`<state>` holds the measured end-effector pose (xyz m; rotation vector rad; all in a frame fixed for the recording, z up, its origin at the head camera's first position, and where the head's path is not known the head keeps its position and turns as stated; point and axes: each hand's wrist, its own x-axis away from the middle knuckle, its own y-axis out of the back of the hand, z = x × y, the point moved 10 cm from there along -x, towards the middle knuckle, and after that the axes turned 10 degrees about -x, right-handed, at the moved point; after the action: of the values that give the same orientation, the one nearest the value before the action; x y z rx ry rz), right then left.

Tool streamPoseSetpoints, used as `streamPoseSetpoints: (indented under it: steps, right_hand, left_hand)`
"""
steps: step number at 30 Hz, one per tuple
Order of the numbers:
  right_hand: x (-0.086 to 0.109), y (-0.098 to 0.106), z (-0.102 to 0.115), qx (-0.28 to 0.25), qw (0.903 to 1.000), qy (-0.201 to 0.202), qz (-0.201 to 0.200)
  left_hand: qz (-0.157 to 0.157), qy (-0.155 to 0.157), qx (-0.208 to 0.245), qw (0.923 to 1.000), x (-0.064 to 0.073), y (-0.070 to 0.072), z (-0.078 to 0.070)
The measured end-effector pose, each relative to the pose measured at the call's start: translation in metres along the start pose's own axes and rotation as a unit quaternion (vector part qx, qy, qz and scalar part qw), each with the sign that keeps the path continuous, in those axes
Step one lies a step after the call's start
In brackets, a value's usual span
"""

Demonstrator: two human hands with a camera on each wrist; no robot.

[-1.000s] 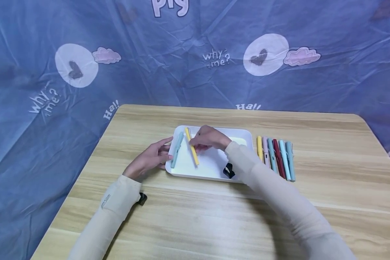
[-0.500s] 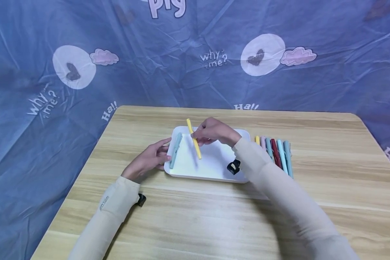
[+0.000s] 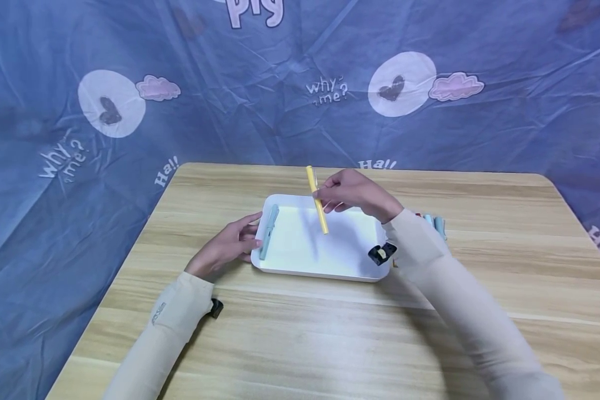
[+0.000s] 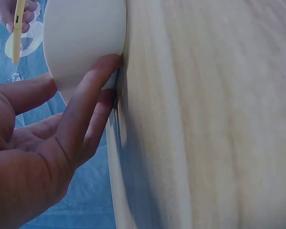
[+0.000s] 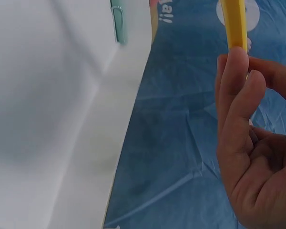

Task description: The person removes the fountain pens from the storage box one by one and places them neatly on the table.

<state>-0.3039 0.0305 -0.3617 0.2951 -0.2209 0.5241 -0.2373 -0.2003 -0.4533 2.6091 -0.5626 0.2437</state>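
Observation:
My right hand (image 3: pixel 355 191) pinches a yellow pen (image 3: pixel 322 219) between thumb and fingertips, holding it tilted above the white tray (image 3: pixel 290 250). The right wrist view shows the pen's yellow barrel (image 5: pixel 235 24) rising out of the fingertips. A light teal pen (image 3: pixel 269 233) with a wire clip lies inside the tray along its left end. At that same end, my left hand (image 3: pixel 225 244) holds the tray. In the left wrist view, its thumb is at the rim and its fingers (image 4: pixel 102 76) are at the bottom edge beside the tabletop.
Right of the tray, several pens (image 3: pixel 440 225) lie in a row, mostly hidden behind my right sleeve (image 3: pixel 425 244). The wooden table (image 3: pixel 300 333) carries everything. A blue printed cloth (image 3: pixel 260 111) hangs behind its far edge.
My right hand has lifted the yellow pen from low over the tray, moving up and right. The forearm now covers most of the pen row. The left hand and tray stay put.

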Motion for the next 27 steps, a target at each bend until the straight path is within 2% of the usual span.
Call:
streamPoseSetpoints:
  steps: [7,15,27]
  right_hand:
    - [0.011,0.019,-0.002,0.010,0.9996,-0.009,-0.023]
    - [0.032,0.043,-0.005,-0.001,0.9990,0.007,-0.045]
    - [0.063,0.075,-0.028,-0.027,0.9968,-0.001,-0.075]
  left_hand:
    - [-0.001,-0.003,0.003,1.0000,0.001,0.000,0.000]
    - [-0.002,0.000,-0.002,1.0000,0.002,0.000,0.000]
    - [0.005,-0.003,-0.008,1.0000,0.002,0.001,-0.001]
